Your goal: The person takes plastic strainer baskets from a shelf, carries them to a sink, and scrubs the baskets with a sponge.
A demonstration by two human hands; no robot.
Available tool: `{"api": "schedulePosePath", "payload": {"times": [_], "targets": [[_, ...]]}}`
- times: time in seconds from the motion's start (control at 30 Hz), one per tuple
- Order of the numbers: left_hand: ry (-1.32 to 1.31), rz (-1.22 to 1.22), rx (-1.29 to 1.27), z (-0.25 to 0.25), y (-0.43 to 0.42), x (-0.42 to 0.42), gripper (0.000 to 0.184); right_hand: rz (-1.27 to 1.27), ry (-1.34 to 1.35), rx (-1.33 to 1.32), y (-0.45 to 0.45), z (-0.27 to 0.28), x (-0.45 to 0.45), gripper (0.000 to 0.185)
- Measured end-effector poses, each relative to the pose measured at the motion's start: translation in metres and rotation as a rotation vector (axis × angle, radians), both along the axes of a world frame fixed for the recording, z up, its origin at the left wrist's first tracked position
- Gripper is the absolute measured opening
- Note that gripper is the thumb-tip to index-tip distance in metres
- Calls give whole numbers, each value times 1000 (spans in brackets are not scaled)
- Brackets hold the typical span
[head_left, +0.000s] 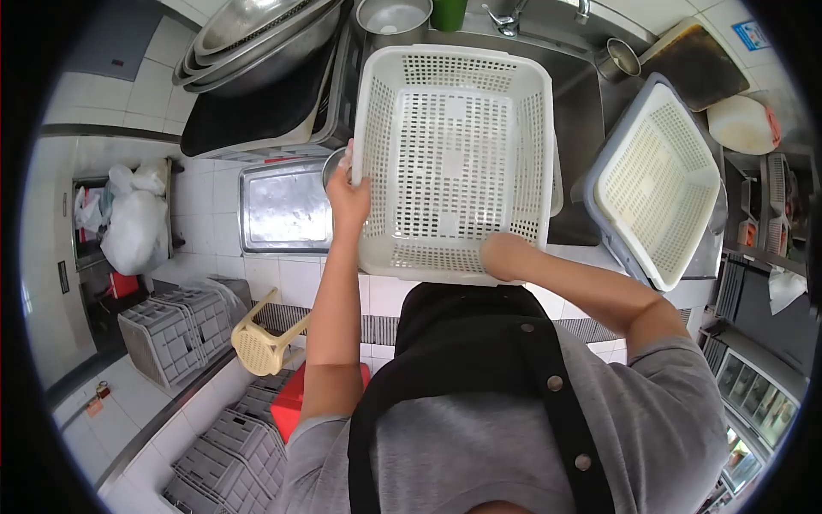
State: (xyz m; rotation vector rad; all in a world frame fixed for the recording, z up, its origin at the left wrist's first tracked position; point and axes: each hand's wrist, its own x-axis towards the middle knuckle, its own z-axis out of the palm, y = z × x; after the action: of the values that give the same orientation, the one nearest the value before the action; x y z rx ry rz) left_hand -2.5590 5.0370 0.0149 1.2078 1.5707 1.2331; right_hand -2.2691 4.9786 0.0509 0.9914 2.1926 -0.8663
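A white perforated plastic basket (454,158) is in front of me over the steel sink, tilted so that its inside faces me. My left hand (349,190) is closed on the basket's left rim, with the thumb on the near side. My right hand (507,256) reaches over the front edge, against the inside of the near wall at the lower right corner. Its fingers look curled, and what they hold, if anything, is hidden. To the right, a second white basket (655,184) leans inside a grey plastic tub (604,227), apart from both hands.
The steel sink (575,111) lies behind the basket, under a tap (507,21). Stacked metal bowls (257,43) stand at the back left. Below them are a metal tray (282,206), a cream stool (261,343) and grey crates (175,334). A metal cup (618,60) sits at the right.
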Motion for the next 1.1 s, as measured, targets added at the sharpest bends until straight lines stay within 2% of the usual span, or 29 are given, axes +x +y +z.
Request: {"api": "schedulePosePath", "payload": {"times": [0.07,0.13,0.2,0.27,0.3,0.37,0.4,0.43,0.47,0.53,0.63,0.67,0.73,0.77,0.8,0.9,1.0,1.07,1.1], "targets": [[-9,7,-18,4,0,3,66,167,130,-21,6,-8,-40,13],[-27,-4,-19,12,-1,7,66,28,381,60,5,-59,-86,12],[53,-10,-3,12,0,9,66,-64,656,117,7,-74,-127,13],[54,-14,49,-4,3,4,65,-267,733,-37,5,-69,-110,15],[168,-21,76,-3,4,4,65,-364,774,-117,2,-65,-101,16],[398,-16,134,1,3,2,64,-201,665,-59,-4,-49,-49,16],[366,-15,76,13,1,6,64,-231,530,3,-10,-5,-24,15],[362,-32,58,17,-1,6,63,-173,413,93,-18,4,5,15],[358,-47,44,21,-1,7,63,-9,264,139,-21,18,32,14],[374,-71,53,18,-3,5,65,107,250,335,-18,53,71,14],[358,-66,73,22,-4,7,64,104,227,704,34,43,94,17],[383,-61,179,17,-4,7,65,92,251,845,67,44,94,19],[385,-46,150,21,-7,10,66,-261,281,962,144,17,90,20],[389,-40,139,23,-7,9,66,-239,314,1106,179,9,91,19],[388,-47,136,18,-6,7,66,-370,426,1197,209,1,87,17],[386,-73,113,17,-7,4,65,-753,469,1145,272,-21,72,14],[418,-73,119,14,-7,3,61,-967,498,1087,291,-28,24,15],[423,-78,72,10,-7,3,58,-815,615,1197,309,-48,-24,17],[415,-76,64,13,-6,5,59,-809,618,1168,307,-39,-53,15]]}}
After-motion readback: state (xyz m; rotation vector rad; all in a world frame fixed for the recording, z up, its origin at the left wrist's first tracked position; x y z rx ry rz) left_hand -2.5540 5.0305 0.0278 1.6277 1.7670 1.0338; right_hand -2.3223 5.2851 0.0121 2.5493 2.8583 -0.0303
